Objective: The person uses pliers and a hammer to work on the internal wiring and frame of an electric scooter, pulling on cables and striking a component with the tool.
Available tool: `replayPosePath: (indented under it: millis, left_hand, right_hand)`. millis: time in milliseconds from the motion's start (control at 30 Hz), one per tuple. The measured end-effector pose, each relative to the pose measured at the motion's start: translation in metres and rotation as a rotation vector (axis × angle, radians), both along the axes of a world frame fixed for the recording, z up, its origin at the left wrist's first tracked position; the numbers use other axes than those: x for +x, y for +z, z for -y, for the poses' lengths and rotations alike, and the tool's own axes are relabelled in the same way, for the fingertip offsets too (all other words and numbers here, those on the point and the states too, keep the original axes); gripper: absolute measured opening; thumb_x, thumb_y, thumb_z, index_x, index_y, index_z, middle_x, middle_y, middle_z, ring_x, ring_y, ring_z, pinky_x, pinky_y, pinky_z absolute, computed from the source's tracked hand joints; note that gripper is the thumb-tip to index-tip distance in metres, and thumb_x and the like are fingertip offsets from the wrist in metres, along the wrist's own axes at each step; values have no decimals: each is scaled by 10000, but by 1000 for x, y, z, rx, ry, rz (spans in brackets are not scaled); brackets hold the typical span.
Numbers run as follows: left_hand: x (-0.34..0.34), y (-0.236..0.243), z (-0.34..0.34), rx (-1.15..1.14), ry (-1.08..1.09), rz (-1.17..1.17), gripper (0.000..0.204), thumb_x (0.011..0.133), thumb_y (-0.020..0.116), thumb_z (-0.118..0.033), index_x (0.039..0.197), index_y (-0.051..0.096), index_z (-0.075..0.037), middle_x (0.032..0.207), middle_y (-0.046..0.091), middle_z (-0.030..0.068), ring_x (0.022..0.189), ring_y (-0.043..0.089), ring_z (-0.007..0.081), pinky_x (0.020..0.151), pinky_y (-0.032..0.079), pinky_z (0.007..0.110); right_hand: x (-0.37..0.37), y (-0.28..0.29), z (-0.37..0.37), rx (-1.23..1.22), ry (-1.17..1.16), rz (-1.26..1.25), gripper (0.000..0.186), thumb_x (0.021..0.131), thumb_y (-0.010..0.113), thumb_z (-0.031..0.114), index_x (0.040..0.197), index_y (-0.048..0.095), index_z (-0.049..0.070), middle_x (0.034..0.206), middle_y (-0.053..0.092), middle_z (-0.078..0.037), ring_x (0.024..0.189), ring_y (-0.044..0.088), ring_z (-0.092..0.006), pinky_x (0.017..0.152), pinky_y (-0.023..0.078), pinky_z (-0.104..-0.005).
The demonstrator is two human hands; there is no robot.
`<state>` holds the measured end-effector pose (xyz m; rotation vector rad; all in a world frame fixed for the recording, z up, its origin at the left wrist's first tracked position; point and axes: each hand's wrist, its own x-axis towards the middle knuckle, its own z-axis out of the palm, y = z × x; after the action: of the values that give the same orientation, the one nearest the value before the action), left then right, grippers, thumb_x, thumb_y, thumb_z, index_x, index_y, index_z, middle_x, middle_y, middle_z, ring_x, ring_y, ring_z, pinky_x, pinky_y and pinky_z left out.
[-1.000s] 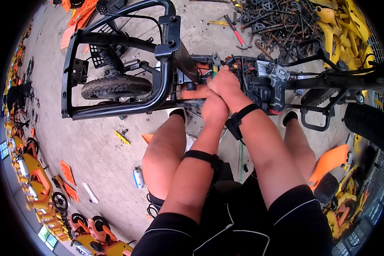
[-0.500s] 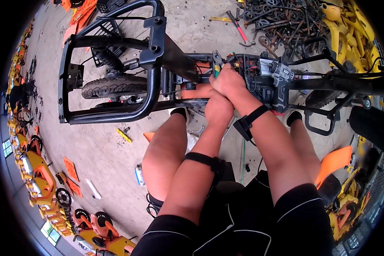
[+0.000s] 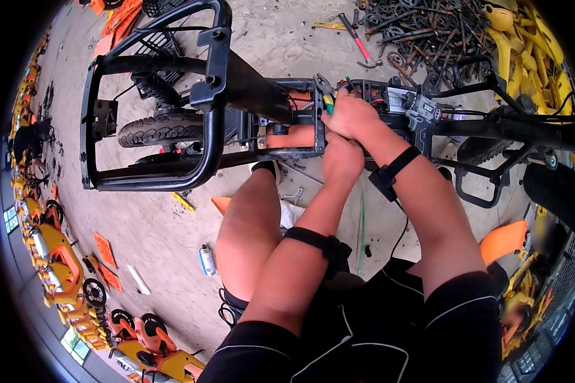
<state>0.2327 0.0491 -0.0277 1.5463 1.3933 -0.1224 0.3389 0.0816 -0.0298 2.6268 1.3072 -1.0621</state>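
In my right hand (image 3: pixel 353 116) is a pair of pliers (image 3: pixel 328 101) with green and yellow handles, its grey jaws pointing away from me. The fingers are wrapped round those handles. Just below and touching it, my left hand (image 3: pixel 344 158) is closed, its fingertips hidden inside the vehicle frame. What it grips cannot be made out. Both hands work over the middle of a black scooter frame (image 3: pixel 163 182), among exposed wires and orange panels (image 3: pixel 294 136). Beside the right hand sits a grey and black boxy device (image 3: pixel 421 112) on the frame.
A red-handled hammer (image 3: pixel 356 41) lies on the concrete beyond the frame, near a heap of rusty metal parts (image 3: pixel 428 38). Yellow body panels (image 3: pixel 533 57) pile at far right. A spray can (image 3: pixel 207 260) stands left of my knee. Yellow-orange scooters (image 3: pixel 61 255) line the left.
Both hands have shifted slightly to the right, the pliers staying in the right hand. The scooter frame's black tubing sits a little further left in view.
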Motion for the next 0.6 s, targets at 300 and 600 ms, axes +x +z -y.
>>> replayPosePath:
  millis: [300, 600]
  left_hand:
    - [14, -10, 1, -410, 238, 330, 529, 912, 567, -310, 1223, 420, 91, 1107, 642, 300, 1050, 622, 441, 894, 485, 481]
    - [-30, 9, -17, -49, -60, -33, 513, 891, 563, -354, 1216, 464, 32, 1158, 638, 278, 1106, 608, 422, 915, 476, 492]
  right_hand:
    - [15, 4, 2, -34, 71, 17, 693, 829, 644, 444, 1242, 465, -83, 1177, 634, -263, 1078, 643, -359, 911, 524, -426]
    - [-31, 5, 1, -18, -271, -59, 857, 786, 646, 548, 1317, 404, -80, 1222, 612, -256, 1115, 632, -351, 937, 513, -414]
